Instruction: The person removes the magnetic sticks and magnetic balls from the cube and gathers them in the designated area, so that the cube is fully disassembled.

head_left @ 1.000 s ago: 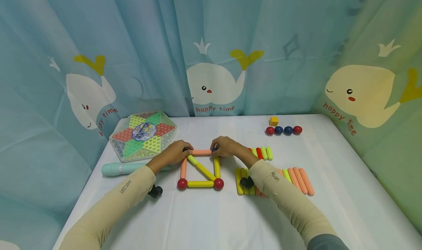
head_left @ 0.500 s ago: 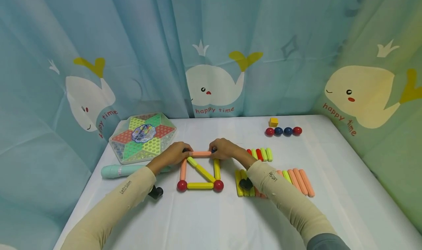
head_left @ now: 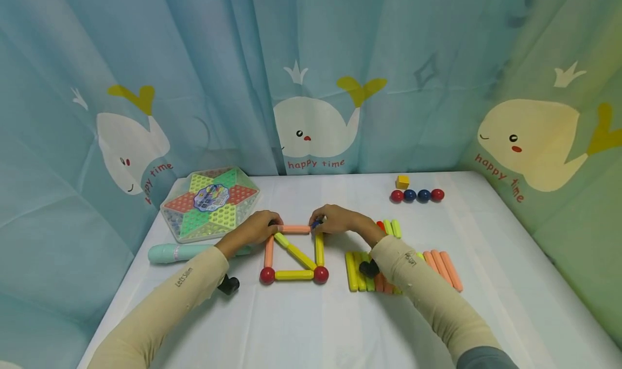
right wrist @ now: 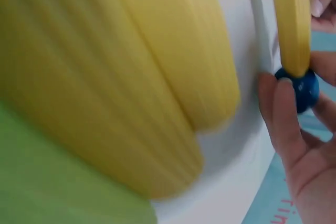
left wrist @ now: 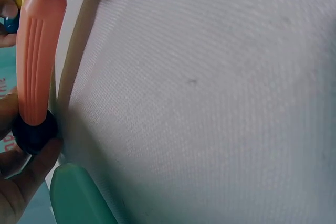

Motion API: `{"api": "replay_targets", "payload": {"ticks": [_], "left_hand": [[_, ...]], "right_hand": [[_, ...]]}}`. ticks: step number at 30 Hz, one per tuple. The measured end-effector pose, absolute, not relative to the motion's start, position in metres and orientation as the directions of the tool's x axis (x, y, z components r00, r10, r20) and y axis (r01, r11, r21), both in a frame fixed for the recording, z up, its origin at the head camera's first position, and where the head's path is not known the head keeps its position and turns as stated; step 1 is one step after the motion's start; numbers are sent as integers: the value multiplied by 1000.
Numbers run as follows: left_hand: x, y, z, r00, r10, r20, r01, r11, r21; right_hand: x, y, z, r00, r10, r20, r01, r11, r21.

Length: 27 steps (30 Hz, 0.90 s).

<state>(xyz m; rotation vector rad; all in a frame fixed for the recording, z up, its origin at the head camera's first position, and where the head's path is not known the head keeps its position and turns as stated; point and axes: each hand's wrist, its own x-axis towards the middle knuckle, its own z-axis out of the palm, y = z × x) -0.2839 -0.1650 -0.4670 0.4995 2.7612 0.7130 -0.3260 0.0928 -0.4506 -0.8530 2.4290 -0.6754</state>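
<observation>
A square of toy rods lies on the table, with red balls (head_left: 320,274) at its two near corners. Its near rod (head_left: 294,275) and right rod (head_left: 319,249) are yellow; the left rod (head_left: 269,252) and far rod (head_left: 295,229) are salmon pink. One longer yellow piece (head_left: 296,253) runs diagonally inside. At the far left corner my left hand (head_left: 256,227) pinches a dark ball (left wrist: 34,134) joined to the left rod. My right hand (head_left: 336,219) grips a blue ball (right wrist: 305,91) at the far right corner, against the right rod's end.
Behind my left forearm lie a mint-green cylinder (head_left: 170,253) and a hexagonal star-patterned game board (head_left: 211,201). Yellow, green and pink rods (head_left: 443,269) lie in rows around my right forearm. Red and blue balls (head_left: 424,195) and a yellow cube (head_left: 402,182) sit at the back right.
My right hand and forearm have shifted slightly to the right, with the fingers still around the blue ball. My left hand stays nearly in place.
</observation>
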Motion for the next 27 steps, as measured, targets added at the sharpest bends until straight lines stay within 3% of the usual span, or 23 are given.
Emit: {"api": "replay_targets", "payload": {"ticks": [8,12,27], "left_hand": [[-285,-163,-467,-912,376,-163,251,827,503],[-284,-162,-466,-909,381,-170,250,824,508],[-285,-165,-466,-905,386,-182,250,825,506]], "right_hand": [[-335,104,-450,-650,-683,-333,-337,652,-679],[-335,109,-452,-648,-682,-337,-344,658,-669],[-338,141,-440,-741,-623,-249,-312,649,-694]]}}
